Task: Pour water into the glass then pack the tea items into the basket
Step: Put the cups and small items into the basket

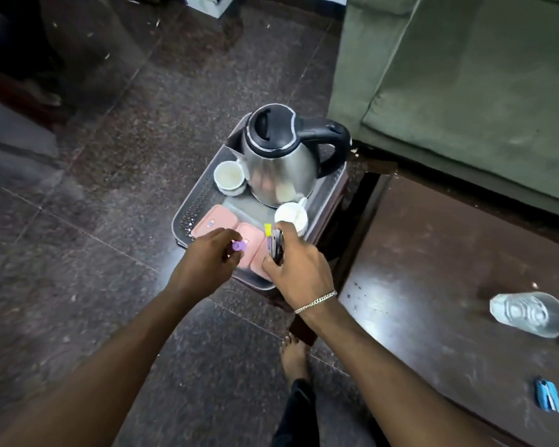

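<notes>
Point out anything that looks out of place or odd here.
The glass stands on the dark table at right, away from the grey basket holding the kettle and cups. Nothing looks spilled or broken.

I see the basket [188, 217] crowded — kettle [279, 162] at the far end, cups [228, 176] beside it, pink boxes [231, 235] along the near edge. Open tabletop [433, 285] lies right — one glass [528, 312] there.

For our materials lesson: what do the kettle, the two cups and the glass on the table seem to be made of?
Kettle: polished steel body that mirrors its surroundings; the matte black lid and handle look plastic. Left cup and right cup: glossy white, probably ceramic. Glass: clear with a patterned base, glass or clear plastic.
</notes>
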Motion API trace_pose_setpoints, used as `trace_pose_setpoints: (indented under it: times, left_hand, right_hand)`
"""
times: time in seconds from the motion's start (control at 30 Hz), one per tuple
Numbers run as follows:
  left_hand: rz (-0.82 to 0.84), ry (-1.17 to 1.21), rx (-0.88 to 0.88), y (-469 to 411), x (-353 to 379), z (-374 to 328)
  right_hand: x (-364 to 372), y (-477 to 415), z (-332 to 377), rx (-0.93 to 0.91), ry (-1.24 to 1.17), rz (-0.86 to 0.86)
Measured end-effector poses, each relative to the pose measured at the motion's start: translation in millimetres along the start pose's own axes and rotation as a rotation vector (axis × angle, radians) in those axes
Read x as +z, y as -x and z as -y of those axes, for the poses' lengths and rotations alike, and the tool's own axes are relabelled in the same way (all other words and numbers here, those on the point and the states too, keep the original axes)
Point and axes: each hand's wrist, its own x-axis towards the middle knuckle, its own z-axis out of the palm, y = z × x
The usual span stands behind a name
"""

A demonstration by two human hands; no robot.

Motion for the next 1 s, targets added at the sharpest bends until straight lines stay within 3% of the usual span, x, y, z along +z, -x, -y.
trace_pose_setpoints:
  times: [0.33, 0.57, 0.83, 1.0]
  left_hand:
    - [-0.009, 0.034, 0.051, -20.4, -15.1, 39.4]
    - [0.006, -0.008, -0.072, -28.6, -22.1, 50.8]
    - [0.004, -0.053, -0.067, -27.5, -27.2, 46.3]
    - [-0.090, -0.084, 0.105, -25.9, -32.4, 15.5]
  right_hand:
    - [47.5, -59.0, 34.3, 0.033, 0.195, 0.164]
    - [63.7, -65.6, 37.1, 0.069, 0.218, 0.191]
    - [56.3, -62.1, 29.7, 0.034, 0.195, 0.133]
    - [27.5, -40.5, 18.4, -0.010, 0.112, 0.018]
